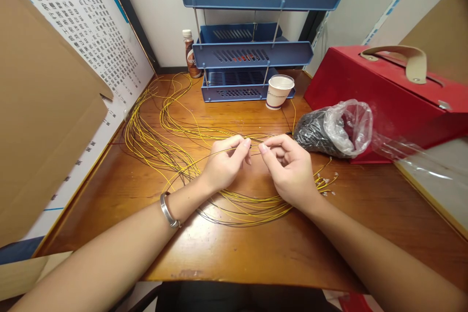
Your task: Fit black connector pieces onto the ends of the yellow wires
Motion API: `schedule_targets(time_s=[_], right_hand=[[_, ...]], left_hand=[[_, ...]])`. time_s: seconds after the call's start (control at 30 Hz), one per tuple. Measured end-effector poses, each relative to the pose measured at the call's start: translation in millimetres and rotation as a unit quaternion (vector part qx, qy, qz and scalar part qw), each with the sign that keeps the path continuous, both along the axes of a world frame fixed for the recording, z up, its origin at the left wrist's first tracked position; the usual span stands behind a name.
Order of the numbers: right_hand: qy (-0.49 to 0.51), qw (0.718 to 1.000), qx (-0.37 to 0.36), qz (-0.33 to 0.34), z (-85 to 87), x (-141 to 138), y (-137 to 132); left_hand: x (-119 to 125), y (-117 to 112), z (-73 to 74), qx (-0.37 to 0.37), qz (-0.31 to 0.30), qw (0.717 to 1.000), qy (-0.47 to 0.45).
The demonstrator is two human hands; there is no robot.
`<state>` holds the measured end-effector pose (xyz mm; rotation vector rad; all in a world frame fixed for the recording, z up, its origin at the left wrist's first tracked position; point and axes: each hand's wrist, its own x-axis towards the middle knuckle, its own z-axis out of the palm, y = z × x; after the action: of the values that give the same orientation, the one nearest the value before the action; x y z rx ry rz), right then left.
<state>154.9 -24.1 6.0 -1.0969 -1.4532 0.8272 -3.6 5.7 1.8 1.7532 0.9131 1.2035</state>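
The wire (193, 162) is held taut above the table (256, 248), its length running left to right. Cardboard (47, 122) is propped at the far left, with yellow loops (161, 141) spread beside it. The strand is pinched by the left hand (224, 163) and, just beside it, by the right hand (288, 170). A bag (332, 129) and a red box (383, 87) are set to the right, apart from the hands.
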Motion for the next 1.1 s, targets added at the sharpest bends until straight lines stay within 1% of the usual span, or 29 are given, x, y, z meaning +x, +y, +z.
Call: schedule_targets(time_s=[0.17, 0.23, 0.47, 0.6, 0.8, 1.1], right_hand=[[-0.033, 0.999, 0.011, 0.017, -3.2, -0.9, -0.5], [-0.053, 0.998, 0.009, 0.015, -4.1, -0.9, -0.1], [-0.050, 0.999, 0.007, -0.003, -2.8, 1.4, 1.8], [-0.029, 0.999, -0.006, -0.013, -1.1, 2.1, 1.6], [0.000, 1.000, -0.010, -0.022, 0.0, 1.4, 2.3], [-0.015, 1.000, 0.012, -0.019, -2.0, 0.6, 0.9]], left_hand=[[1.9, 0.3, 1.6, -0.007, -0.042, 0.999, -0.011], [2.6, 0.6, 1.9, -0.020, -0.050, 0.998, -0.020], [1.1, 1.1, -1.7, -0.051, -0.060, 0.997, -0.017], [0.8, 1.3, -2.4, -0.058, -0.042, 0.997, -0.015], [1.0, 1.6, -1.6, -0.056, -0.040, 0.998, -0.012], [0.2, 1.2, -2.1, -0.049, -0.056, 0.997, -0.008]])
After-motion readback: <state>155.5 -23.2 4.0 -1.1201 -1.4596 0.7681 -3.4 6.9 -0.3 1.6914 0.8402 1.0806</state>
